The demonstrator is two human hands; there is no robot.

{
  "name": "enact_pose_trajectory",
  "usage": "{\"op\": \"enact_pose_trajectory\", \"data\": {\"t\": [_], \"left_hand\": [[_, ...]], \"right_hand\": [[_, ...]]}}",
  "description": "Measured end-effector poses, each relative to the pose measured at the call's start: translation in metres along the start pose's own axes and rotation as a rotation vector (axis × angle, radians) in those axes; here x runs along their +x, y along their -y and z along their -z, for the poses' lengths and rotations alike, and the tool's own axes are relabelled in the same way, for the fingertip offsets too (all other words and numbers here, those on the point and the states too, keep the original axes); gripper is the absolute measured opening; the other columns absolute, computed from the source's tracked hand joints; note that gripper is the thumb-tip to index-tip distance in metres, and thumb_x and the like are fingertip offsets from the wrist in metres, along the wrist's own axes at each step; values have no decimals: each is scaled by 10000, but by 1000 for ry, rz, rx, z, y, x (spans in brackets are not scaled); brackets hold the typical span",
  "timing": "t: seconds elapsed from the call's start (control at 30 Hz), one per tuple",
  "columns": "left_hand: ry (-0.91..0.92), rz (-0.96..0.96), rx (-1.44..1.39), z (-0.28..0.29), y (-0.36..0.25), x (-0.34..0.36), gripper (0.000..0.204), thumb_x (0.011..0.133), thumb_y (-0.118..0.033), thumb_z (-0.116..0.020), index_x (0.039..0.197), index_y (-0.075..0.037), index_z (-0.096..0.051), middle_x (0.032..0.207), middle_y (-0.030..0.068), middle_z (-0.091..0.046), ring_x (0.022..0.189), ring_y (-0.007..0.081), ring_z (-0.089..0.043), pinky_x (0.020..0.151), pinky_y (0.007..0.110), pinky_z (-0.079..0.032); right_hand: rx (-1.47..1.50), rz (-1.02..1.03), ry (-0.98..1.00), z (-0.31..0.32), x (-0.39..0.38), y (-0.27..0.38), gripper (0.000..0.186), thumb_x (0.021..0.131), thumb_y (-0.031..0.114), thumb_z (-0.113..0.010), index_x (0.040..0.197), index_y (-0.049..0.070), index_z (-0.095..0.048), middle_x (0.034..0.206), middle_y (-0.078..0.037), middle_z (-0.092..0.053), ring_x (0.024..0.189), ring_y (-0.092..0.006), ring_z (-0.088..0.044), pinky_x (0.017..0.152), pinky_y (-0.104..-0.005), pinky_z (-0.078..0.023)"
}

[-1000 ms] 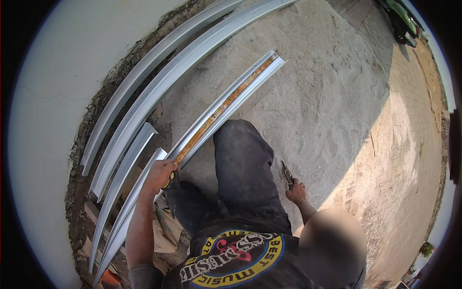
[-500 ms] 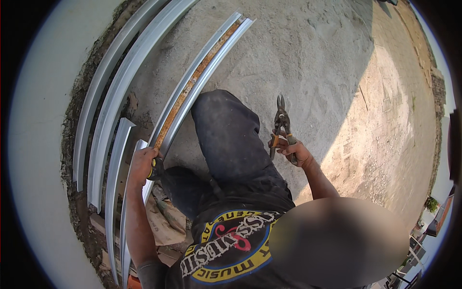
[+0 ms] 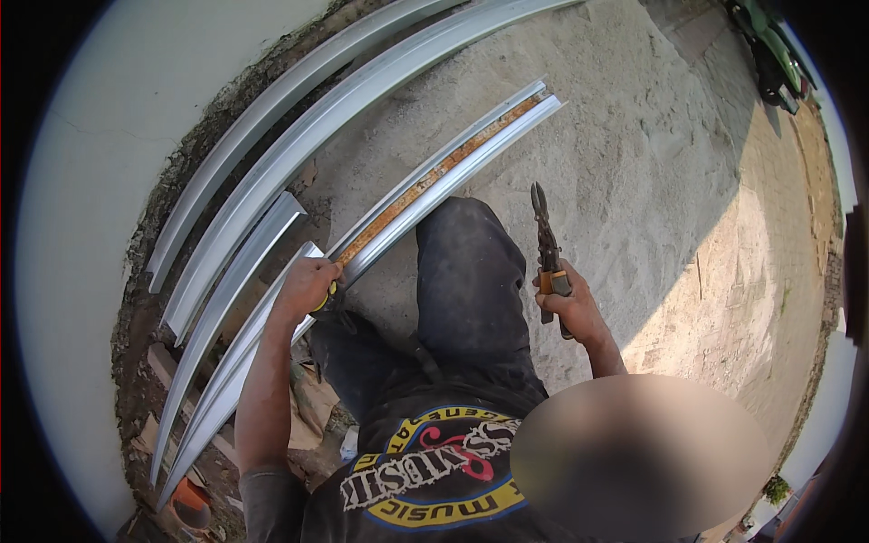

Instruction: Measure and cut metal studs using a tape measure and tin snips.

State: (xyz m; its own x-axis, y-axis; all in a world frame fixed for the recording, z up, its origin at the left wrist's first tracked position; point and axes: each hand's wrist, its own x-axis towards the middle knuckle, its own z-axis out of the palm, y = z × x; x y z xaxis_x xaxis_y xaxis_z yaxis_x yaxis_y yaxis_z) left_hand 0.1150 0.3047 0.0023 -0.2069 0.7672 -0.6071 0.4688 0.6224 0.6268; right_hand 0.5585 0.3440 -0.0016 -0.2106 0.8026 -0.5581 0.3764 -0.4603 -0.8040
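Observation:
My left hand (image 3: 306,290) is closed at the near end of a long silvery metal channel (image 3: 434,192), beside my knee. In its fingers is a black and yellow tape measure (image 3: 328,297), mostly covered by the hand. Along the inside of the channel runs a rusty brown strip (image 3: 407,199). Off to the right, my right hand (image 3: 577,310) is wrapped round the grips of tin snips (image 3: 547,244) with orange and black handles. Their dark blades point away from me, above the sandy ground and touching nothing.
Several more metal channels (image 3: 272,158) lie on the left along a pale wall (image 3: 81,199). Near the lower left sits an orange object (image 3: 190,500), partly cut off from sight. Sandy ground (image 3: 625,172) stretches ahead, with a green and black vehicle (image 3: 769,54) at the far right.
The whole view has turned, so the channels now slant more to the right. The snips are turned more edge-on, and their handles appear closer together. My left hand keeps its hold.

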Motion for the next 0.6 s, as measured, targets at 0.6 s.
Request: {"op": "enact_pose_trajectory", "data": {"t": [0.6], "left_hand": [[-101,-95,85,-13,15,4,366,846,-332,-608,833,11,-735,754,210,-692,719,310,-677,703,399,-504]], "right_hand": [[-255,29,151,-47,14,50,571,769,164,-721,1296,44,-537,1000,-100,-626,930,-223,-600,843,-370,-488]]}}
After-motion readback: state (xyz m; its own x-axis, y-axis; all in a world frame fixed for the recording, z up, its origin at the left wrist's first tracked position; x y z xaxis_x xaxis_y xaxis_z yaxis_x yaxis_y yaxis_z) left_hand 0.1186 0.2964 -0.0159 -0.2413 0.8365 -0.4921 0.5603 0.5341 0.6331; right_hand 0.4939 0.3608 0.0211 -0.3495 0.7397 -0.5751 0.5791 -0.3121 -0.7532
